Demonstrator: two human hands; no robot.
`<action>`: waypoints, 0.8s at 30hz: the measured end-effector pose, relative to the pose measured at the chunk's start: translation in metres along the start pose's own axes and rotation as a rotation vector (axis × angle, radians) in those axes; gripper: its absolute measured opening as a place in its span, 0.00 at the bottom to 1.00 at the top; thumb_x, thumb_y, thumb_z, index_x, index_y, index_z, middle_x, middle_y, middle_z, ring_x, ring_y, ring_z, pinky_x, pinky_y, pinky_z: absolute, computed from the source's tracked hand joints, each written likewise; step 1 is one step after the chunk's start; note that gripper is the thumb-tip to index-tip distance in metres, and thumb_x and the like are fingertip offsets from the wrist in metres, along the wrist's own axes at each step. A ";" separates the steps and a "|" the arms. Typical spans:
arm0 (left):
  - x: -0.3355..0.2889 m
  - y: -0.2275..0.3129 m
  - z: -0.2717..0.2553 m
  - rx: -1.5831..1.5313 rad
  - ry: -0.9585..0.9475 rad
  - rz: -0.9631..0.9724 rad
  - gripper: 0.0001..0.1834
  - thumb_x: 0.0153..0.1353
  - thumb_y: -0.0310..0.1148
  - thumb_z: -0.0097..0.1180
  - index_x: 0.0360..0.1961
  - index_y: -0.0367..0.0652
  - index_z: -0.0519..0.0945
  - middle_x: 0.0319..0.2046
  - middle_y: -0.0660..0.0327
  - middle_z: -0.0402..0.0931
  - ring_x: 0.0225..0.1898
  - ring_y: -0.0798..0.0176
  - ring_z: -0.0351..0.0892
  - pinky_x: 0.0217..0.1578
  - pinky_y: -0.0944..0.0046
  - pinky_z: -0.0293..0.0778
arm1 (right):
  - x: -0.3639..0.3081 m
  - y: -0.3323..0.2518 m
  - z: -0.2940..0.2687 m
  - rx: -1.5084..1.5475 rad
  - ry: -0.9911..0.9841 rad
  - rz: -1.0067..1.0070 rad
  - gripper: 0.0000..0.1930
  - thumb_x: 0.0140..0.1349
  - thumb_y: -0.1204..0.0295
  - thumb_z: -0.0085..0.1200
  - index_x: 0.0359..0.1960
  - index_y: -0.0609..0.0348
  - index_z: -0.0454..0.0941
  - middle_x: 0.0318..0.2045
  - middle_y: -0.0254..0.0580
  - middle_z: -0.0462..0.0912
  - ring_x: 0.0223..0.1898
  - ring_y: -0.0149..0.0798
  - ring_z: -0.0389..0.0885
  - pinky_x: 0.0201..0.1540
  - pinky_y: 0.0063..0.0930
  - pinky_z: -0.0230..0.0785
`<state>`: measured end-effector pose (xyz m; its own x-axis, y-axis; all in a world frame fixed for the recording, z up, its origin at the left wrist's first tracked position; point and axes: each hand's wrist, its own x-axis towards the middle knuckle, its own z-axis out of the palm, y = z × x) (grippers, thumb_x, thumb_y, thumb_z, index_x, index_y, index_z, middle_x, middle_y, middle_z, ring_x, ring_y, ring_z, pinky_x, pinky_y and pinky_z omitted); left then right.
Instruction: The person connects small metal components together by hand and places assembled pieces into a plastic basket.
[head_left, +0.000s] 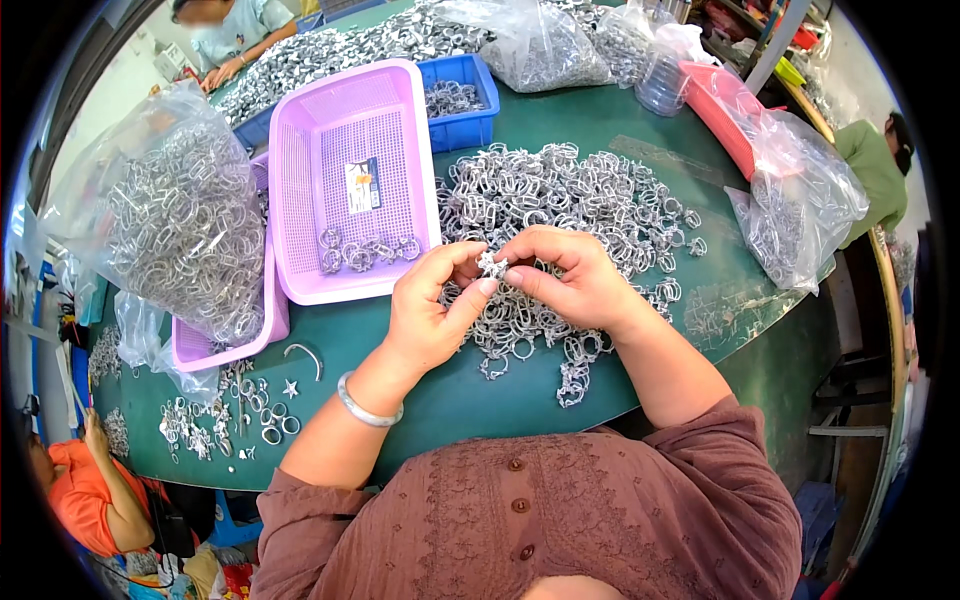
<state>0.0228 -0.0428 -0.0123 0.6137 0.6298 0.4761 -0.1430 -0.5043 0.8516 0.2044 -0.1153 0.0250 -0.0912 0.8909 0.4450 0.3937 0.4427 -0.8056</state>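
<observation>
Small silver-coloured metal piece [492,265] held up between the fingertips, over the near-left part of a heap of metal rings [570,205]. Its outline is partly covered by the fingers. Both hands pinched nearly closed on it, thumb and forefinger each. Left hand [432,305] reaches in from lower left, thumb slanting up toward the piece, remaining fingers curled in behind. Right hand [572,278] meets it from the right, back of the hand uppermost, thumb pointing left. Forearms angle inward and converge before the chest; pale bangle [370,402] around the left wrist. Heap spreads over a green surface [440,405]. Left of it, a purple basket [350,287] with a few rings at its near end. Farther left, a clear bag of rings [185,220].
</observation>
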 end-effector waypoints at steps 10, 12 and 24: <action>-0.003 0.001 0.001 -0.022 0.019 -0.060 0.14 0.56 0.21 0.56 0.45 0.34 0.73 0.34 0.64 0.73 0.35 0.74 0.72 0.37 0.74 0.70 | -0.001 0.004 0.002 0.013 0.003 0.001 0.07 0.56 0.78 0.55 0.37 0.62 0.78 0.30 0.40 0.80 0.33 0.32 0.80 0.36 0.23 0.71; -0.006 0.002 0.002 -0.026 0.029 -0.067 0.14 0.56 0.21 0.57 0.44 0.34 0.74 0.34 0.65 0.74 0.34 0.74 0.72 0.37 0.74 0.70 | -0.004 0.004 0.003 0.006 -0.001 0.003 0.07 0.56 0.78 0.55 0.37 0.62 0.78 0.30 0.40 0.80 0.33 0.32 0.80 0.36 0.24 0.71; -0.004 0.008 0.003 0.081 0.069 -0.020 0.15 0.53 0.20 0.59 0.43 0.35 0.75 0.30 0.65 0.72 0.31 0.74 0.71 0.33 0.74 0.70 | -0.002 0.003 0.002 -0.021 -0.005 -0.004 0.06 0.56 0.78 0.55 0.36 0.63 0.77 0.31 0.41 0.80 0.34 0.35 0.80 0.38 0.25 0.71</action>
<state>0.0213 -0.0507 -0.0080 0.5608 0.6778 0.4754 -0.0663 -0.5356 0.8418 0.2043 -0.1161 0.0211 -0.0971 0.8897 0.4460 0.4122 0.4439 -0.7956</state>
